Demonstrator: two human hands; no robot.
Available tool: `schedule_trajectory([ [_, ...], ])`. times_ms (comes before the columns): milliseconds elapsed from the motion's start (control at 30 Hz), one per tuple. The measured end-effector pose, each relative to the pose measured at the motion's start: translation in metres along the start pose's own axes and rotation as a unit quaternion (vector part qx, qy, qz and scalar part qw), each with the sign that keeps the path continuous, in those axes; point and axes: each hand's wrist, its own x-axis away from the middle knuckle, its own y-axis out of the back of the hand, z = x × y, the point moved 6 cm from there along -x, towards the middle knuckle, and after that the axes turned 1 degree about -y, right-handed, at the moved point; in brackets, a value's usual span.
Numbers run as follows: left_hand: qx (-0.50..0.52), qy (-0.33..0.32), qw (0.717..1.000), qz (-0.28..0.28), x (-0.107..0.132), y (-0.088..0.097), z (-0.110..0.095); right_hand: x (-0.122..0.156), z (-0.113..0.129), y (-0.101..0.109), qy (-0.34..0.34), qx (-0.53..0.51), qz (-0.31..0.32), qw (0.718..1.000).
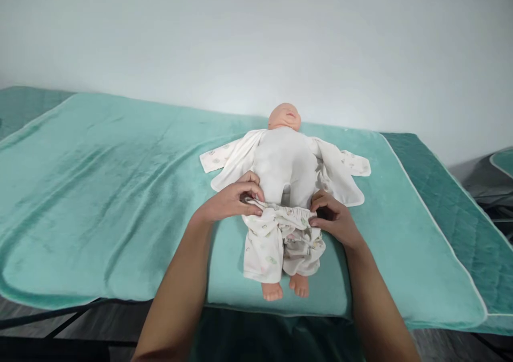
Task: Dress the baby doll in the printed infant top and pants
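A baby doll (284, 162) lies on its back on a teal blanket (120, 202), head toward the wall, feet toward me. An open white printed jacket (340, 172) is spread under its arms. White printed trousers (276, 242) cover its legs up to the thighs. My left hand (234, 199) pinches the trousers' waistband at the doll's right hip. My right hand (334, 218) grips the waistband at the other hip. Both hands are closed on the fabric.
The blanket covers a low table or bed whose dark metal frame (60, 319) shows at the lower left. A darker quilted teal pad (452, 202) extends past the blanket on the right. A white wall (256, 36) rises behind.
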Motion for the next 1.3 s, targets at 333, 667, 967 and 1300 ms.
schedule_trajectory([
  [333, 0.024, -0.009, 0.999, -0.047, 0.001, -0.003, -0.002, -0.001, 0.005, -0.006, 0.017, -0.047, 0.116, 0.992],
  [667, 0.091, -0.069, 0.944, -0.310, -0.010, 0.004, 0.021, 0.000, -0.012, 0.002, -0.066, -0.160, -0.028, 0.985],
  [967, 0.045, -0.023, 0.891, -0.452, -0.022, 0.017, 0.038, -0.012, -0.019, 0.008, -0.086, -0.242, -0.221, 0.941],
  [1300, 0.036, -0.047, 0.896, -0.440, -0.021, 0.013, 0.038, -0.060, -0.031, 0.029, -0.095, -0.020, -0.413, 0.906],
])
